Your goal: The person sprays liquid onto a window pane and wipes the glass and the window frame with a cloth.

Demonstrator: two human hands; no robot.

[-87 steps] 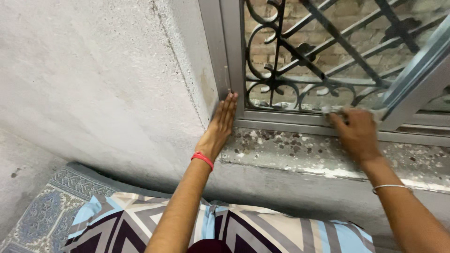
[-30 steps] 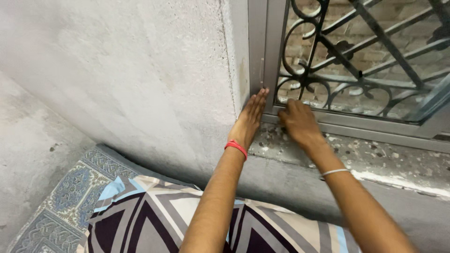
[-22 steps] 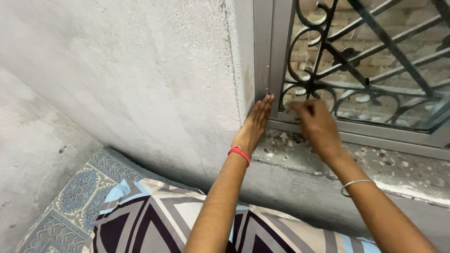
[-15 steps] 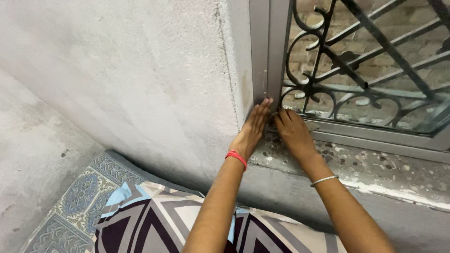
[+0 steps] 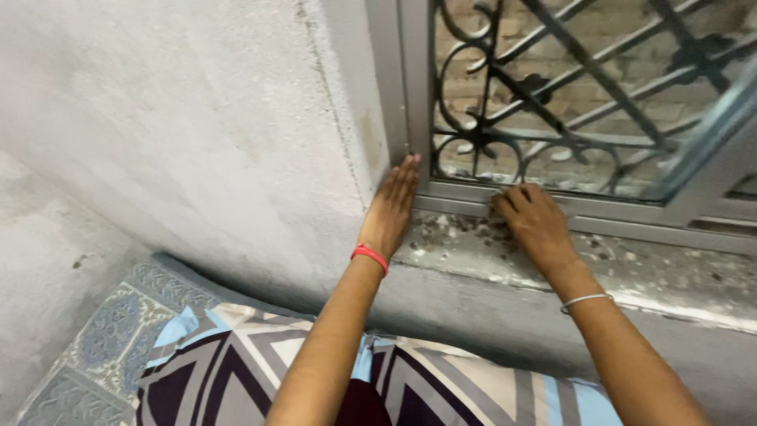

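— So, what has changed from half a second back?

— The right hand (image 5: 535, 223) has slid rightward along the bottom rail of the window frame (image 5: 623, 211). Earlier it was pressed up close to the left hand (image 5: 392, 207) in the corner; now the two are apart, with a bare stretch of rail between them. The left hand has stayed put.

— How do the hands sit?

— The left one lies flat and open, fingers straight and together, its tips at the foot of the upright frame bar where it meets the plaster wall (image 5: 197, 142). The right one is curled, knuckles up, fingertips pressed on the rail. Whether it holds anything under the fingers, I cannot tell.

— And the edges around them?

— The speckled stone sill (image 5: 654, 272) runs under both wrists, its front lip chipped pale. Behind the rail stands the black scrolled iron grille (image 5: 505, 118), very near the right fingertips. To the right the rail runs on open as far as the slanted sliding pane (image 5: 702, 134). Leftward the wall corner closes things in.

— Below?

— A patterned pillow (image 5: 260, 371) on a blue printed mat (image 5: 95, 347).
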